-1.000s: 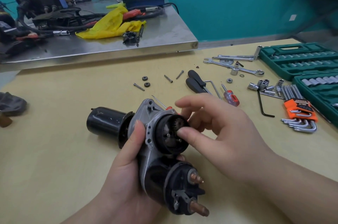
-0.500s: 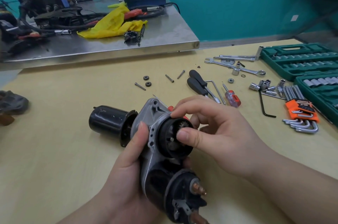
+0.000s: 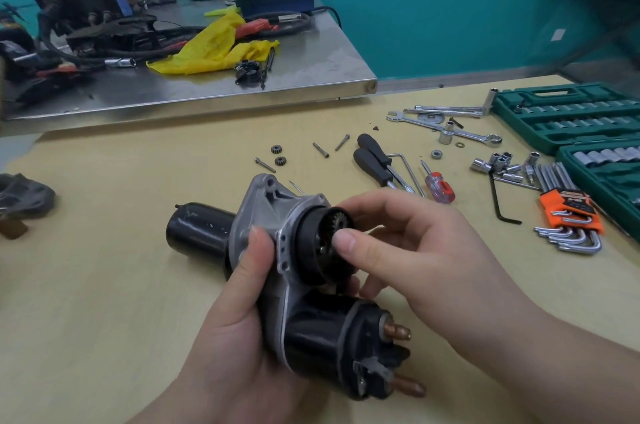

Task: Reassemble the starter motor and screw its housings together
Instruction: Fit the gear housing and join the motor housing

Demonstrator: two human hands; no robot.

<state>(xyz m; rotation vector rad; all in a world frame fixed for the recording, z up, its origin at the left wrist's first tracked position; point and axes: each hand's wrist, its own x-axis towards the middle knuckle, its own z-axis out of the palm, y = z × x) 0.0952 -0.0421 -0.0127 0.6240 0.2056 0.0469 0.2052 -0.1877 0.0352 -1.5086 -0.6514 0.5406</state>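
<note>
We grip the starter point(image 3: 277, 226) in our left hand point(image 3: 242, 330), thumb laid over the grey housing, fingers curled under it, holding it above the table point(image 3: 104, 302). Our right hand point(image 3: 415, 257) pinches a small gear point(image 3: 337, 226) between thumb and forefinger at the mouth of the black round housing. Two more gears point(image 3: 278, 155) and three screws point(image 3: 320, 149) lie on the table beyond the starter, near the screwdrivers point(image 3: 377, 163).
</note>
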